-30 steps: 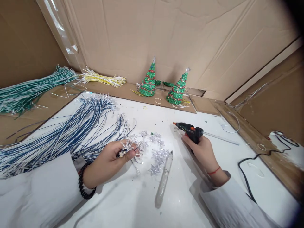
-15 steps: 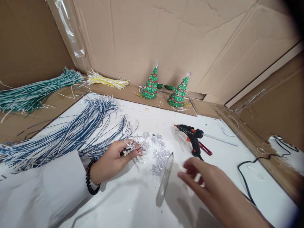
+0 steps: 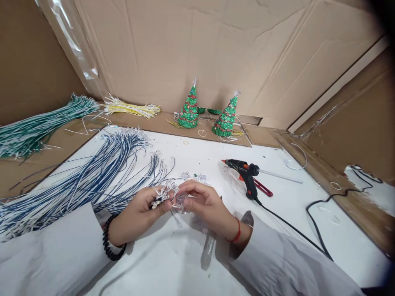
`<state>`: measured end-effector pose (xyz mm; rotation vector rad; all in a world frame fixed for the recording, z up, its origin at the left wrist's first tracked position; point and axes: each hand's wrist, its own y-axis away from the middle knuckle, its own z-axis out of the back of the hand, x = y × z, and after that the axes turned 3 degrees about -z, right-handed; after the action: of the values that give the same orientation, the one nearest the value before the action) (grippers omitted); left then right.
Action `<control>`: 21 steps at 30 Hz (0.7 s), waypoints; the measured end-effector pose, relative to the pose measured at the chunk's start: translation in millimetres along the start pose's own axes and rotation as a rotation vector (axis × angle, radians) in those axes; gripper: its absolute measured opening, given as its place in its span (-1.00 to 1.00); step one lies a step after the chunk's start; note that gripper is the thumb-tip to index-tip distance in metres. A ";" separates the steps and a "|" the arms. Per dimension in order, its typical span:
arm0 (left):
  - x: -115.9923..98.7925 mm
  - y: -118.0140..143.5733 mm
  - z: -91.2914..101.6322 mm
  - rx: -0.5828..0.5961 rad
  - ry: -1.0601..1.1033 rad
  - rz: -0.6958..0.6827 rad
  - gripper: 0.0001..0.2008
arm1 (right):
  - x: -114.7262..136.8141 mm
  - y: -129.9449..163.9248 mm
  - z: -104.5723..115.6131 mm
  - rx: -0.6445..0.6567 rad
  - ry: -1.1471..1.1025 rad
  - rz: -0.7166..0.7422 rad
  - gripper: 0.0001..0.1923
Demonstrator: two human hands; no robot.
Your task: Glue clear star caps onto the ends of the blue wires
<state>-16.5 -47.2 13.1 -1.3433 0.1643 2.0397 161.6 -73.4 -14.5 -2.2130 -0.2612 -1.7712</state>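
Several bulbs (image 3: 166, 189) sit pinched in my left hand (image 3: 142, 207); my right hand (image 3: 205, 203) pinches a clear star (image 3: 180, 201) just beside them, over the table (image 3: 154, 259), near the glue gun (image 3: 247, 174).

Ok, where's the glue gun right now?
In the head view, the glue gun lies on the white table, to the right of the right hand, partly hiding a red tool.
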 end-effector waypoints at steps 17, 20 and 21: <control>-2.2 2.3 0.0 0.057 -0.013 0.048 -0.73 | 23.1 19.6 10.7 -0.116 0.636 0.181 -0.86; -2.5 2.2 -0.9 0.042 -0.030 0.034 -0.72 | 24.6 20.3 9.4 -0.112 0.684 0.206 -0.86; -2.5 2.1 -1.1 0.044 -0.031 0.028 -0.73 | 24.8 20.5 9.2 -0.107 0.691 0.213 -0.86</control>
<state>-16.3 -50.5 14.1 -1.2884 0.2147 2.0670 182.2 -90.5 5.5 -1.4804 0.2170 -2.3140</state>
